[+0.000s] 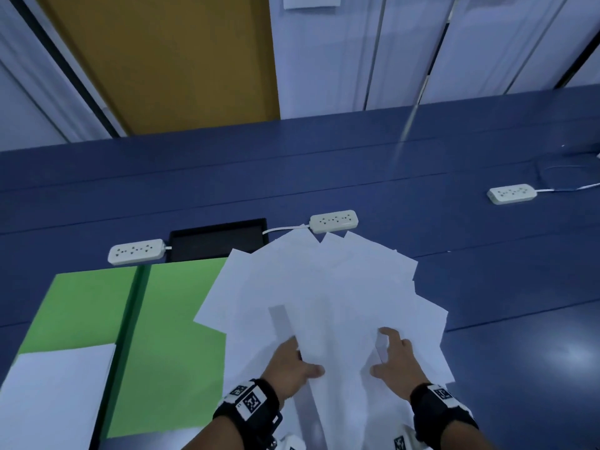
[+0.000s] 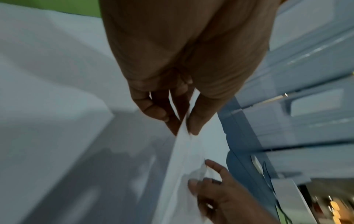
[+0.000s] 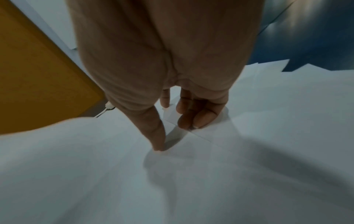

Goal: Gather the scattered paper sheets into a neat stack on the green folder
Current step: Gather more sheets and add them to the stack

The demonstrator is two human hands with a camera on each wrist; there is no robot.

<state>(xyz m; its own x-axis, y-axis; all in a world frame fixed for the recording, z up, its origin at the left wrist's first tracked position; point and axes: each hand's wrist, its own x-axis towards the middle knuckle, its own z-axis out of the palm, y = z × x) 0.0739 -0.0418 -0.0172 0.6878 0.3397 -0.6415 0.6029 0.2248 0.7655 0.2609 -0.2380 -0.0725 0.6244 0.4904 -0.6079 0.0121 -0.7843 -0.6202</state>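
Scattered paper sheets (image 1: pixel 324 287) are lying fanned in an overlapping pile on the blue surface (image 1: pixel 487 271), just right of the green folder (image 1: pixel 168 336). The pile's left edge is overlapping the folder's right half. The folder is lying open and flat, with a dark spine strip down its middle. One white sheet (image 1: pixel 55 394) is already resting on the folder's left half, at the near corner.

Left hand (image 1: pixel 289 362) is pinching the raised left edge of one sheet: in the left wrist view the thumb and fingers (image 2: pixel 199 121) are closing on the paper edge from both sides, and the sheet is lifting clear of those under it, casting a grey shadow strip. Right hand (image 1: pixel 394 355) is sitting on the pile just right of that sheet. In the right wrist view its thumb tip is pressing down on the paper while the curled fingers (image 3: pixel 199 116) are touching a sheet corner; whether they are actually gripping it I cannot tell.

Three white power strips are lying beyond the papers: one (image 1: pixel 136 251) left of a black recessed tray (image 1: pixel 217 241), one (image 1: pixel 334 220) touching the far tip of the pile, one (image 1: pixel 512 193) well apart to the right.
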